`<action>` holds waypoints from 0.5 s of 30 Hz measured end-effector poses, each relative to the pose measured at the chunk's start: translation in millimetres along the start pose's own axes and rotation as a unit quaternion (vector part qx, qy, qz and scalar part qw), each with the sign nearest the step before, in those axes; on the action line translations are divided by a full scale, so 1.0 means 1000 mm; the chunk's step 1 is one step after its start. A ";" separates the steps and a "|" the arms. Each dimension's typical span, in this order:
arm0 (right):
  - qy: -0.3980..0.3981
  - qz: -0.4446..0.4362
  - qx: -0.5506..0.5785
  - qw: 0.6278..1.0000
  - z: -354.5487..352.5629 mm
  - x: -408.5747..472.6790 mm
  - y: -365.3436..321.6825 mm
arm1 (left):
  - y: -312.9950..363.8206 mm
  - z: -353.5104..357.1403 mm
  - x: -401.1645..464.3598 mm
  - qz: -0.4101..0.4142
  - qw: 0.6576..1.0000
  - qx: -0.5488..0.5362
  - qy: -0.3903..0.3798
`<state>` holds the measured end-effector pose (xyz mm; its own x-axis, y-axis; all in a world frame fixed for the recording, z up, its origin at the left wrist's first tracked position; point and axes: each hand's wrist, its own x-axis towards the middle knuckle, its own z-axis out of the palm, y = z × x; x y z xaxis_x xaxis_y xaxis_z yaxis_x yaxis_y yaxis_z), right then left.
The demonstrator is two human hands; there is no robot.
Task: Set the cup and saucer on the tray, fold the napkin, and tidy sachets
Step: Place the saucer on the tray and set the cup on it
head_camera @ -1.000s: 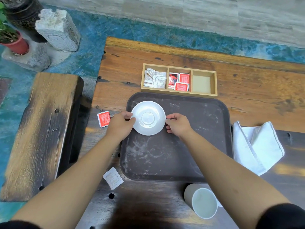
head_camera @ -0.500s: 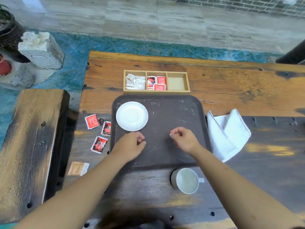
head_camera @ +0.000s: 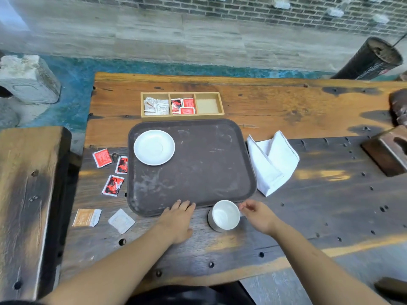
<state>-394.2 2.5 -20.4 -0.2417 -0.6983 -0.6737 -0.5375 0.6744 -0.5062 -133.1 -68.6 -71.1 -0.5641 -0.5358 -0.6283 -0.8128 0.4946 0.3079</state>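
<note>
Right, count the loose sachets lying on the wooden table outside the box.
5. Three red sachets left of the tray. An orange sachet and a white sachet lie nearer the person. The tray may hide others.

Outdoor café terrace, rustic plank table (head_camera: 286, 111), brick wall (head_camera: 242, 7), sachet organiser (head_camera: 182, 116)

Two bare forearms, no sleeves to the elbows; dark garment at btm edge

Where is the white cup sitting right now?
The cup stands on the wooden table, just off the near edge of the tray, between the left hand and the right hand.
</note>
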 end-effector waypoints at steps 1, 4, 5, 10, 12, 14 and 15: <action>-0.002 0.000 0.003 1.000 0.002 -0.004 0.002 | 0.001 0.004 0.000 -0.004 1.000 0.009 -0.002; 0.001 -0.008 0.024 1.000 0.008 -0.015 0.006 | 0.001 0.014 -0.001 -0.011 1.000 0.027 0.002; 0.002 -0.006 0.030 1.000 0.010 -0.017 0.007 | 0.000 0.016 -0.001 -0.013 0.999 0.030 0.005; -0.016 0.020 0.070 0.997 0.021 -0.025 0.013 | -0.003 0.022 -0.004 -0.014 0.999 0.037 0.019; -0.023 0.026 0.096 0.995 0.027 -0.028 0.014 | -0.004 0.021 -0.004 -0.012 0.999 0.032 0.022; -0.022 0.025 0.138 0.990 0.032 -0.030 0.011 | -0.006 0.018 -0.004 -0.008 0.999 0.024 0.023; -0.021 0.022 0.154 0.988 0.033 -0.030 0.009 | -0.007 0.017 -0.004 -0.006 1.000 0.017 0.023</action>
<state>-364.7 37.2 -22.3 -0.2227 -0.6602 -0.7173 -0.2542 0.7497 -0.6111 -122.6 -58.4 -82.5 -0.5617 -0.5718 -0.5979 -0.8141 0.5108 0.2762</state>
